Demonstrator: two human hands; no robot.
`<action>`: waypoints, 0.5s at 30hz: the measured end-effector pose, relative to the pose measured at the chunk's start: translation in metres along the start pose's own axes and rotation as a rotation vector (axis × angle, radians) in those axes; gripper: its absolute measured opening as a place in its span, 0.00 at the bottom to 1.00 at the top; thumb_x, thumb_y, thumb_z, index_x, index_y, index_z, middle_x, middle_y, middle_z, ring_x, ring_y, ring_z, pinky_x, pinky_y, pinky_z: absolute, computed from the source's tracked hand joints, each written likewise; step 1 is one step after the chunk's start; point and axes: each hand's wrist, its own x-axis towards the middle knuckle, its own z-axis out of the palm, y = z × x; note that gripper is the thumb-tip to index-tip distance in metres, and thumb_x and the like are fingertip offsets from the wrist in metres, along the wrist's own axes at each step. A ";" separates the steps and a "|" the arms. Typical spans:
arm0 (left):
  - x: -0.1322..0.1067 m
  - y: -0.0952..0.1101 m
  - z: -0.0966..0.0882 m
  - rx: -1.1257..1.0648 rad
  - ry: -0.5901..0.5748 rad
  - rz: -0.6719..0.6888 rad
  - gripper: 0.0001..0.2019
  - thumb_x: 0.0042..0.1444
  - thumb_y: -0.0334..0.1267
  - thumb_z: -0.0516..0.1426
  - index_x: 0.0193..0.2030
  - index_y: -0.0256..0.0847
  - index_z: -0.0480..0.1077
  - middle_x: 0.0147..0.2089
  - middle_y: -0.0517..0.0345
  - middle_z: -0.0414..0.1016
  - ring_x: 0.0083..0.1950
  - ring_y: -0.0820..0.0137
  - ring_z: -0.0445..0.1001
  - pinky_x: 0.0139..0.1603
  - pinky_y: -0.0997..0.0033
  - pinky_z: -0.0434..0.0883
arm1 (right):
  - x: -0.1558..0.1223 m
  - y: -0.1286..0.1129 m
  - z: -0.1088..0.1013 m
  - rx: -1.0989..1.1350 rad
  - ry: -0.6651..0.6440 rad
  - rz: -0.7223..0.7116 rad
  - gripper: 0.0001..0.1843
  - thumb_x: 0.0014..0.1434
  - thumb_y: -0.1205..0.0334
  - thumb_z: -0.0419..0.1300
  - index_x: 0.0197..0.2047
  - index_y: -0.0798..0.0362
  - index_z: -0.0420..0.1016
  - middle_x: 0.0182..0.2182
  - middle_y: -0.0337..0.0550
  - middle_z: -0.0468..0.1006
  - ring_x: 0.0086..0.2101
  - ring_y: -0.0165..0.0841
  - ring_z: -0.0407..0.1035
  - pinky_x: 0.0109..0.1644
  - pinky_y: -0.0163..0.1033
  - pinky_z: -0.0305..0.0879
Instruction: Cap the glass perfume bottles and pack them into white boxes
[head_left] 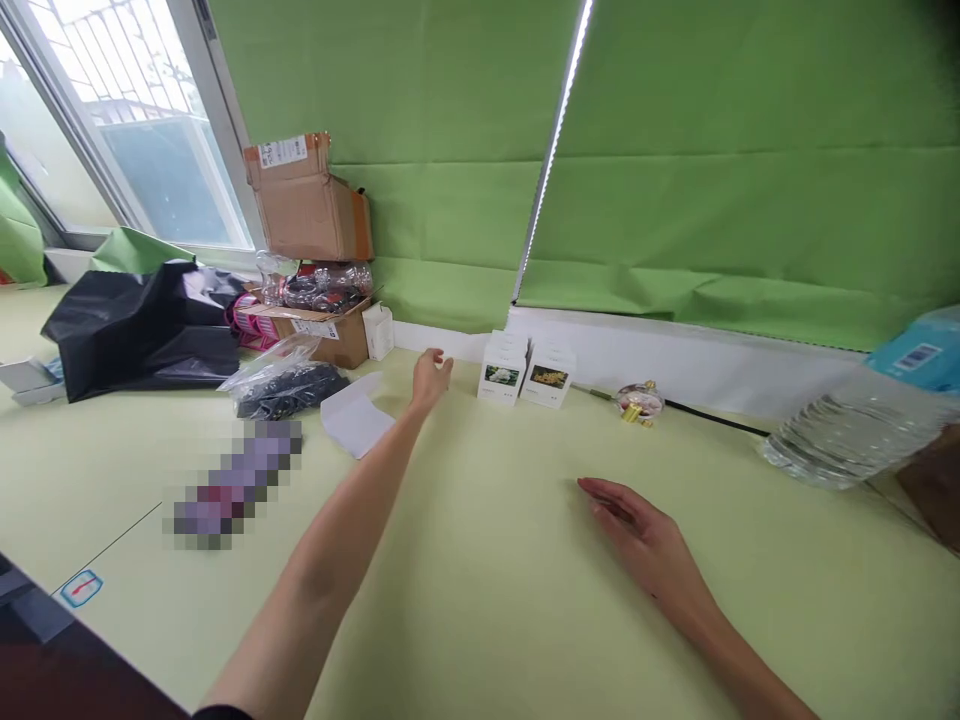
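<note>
My left hand (433, 378) reaches far forward over the table, left of two rows of small white boxes. Its fingers are slightly bent and spread from the thumb, with nothing visible in them. One row of white boxes (500, 376) has a white-flower picture on its front; the row of white boxes (548, 380) beside it shows yellow flowers. Nearer to me, my right hand (637, 525) hovers or rests at the table surface, fingers stretched out and holding nothing visible. A single white box (379, 332) stands beyond my left hand, against the wall.
Left are cardboard boxes (307, 215), a black plastic bag (142, 335), a clear bag with dark contents (289, 388), a white paper sheet (356, 415) and a blurred purple object (240, 480). Right are a small gold-trimmed ornament (639, 400) and wrapped water bottles (844, 435).
</note>
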 end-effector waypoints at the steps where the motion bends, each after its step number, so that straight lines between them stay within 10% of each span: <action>1: 0.010 0.002 -0.011 0.056 -0.004 0.006 0.19 0.60 0.46 0.52 0.53 0.38 0.66 0.48 0.47 0.72 0.36 0.71 0.74 0.35 0.73 0.71 | -0.001 -0.001 0.000 -0.003 -0.001 0.001 0.22 0.56 0.48 0.56 0.51 0.48 0.72 0.51 0.45 0.74 0.47 0.41 0.70 0.53 0.46 0.66; 9: 0.075 -0.006 -0.104 0.556 -0.084 -0.035 0.20 0.50 0.37 0.60 0.51 0.37 0.68 0.52 0.38 0.70 0.56 0.50 0.67 0.54 0.54 0.63 | -0.005 -0.010 -0.003 0.007 -0.020 0.050 0.20 0.57 0.48 0.55 0.51 0.45 0.72 0.51 0.42 0.74 0.48 0.40 0.69 0.53 0.45 0.66; 15: 0.087 -0.038 -0.134 0.757 -0.126 -0.050 0.32 0.48 0.33 0.59 0.62 0.42 0.58 0.53 0.39 0.70 0.55 0.51 0.68 0.53 0.55 0.64 | -0.002 -0.008 -0.003 -0.047 -0.024 0.081 0.20 0.57 0.48 0.56 0.51 0.42 0.72 0.51 0.39 0.75 0.49 0.40 0.70 0.51 0.45 0.67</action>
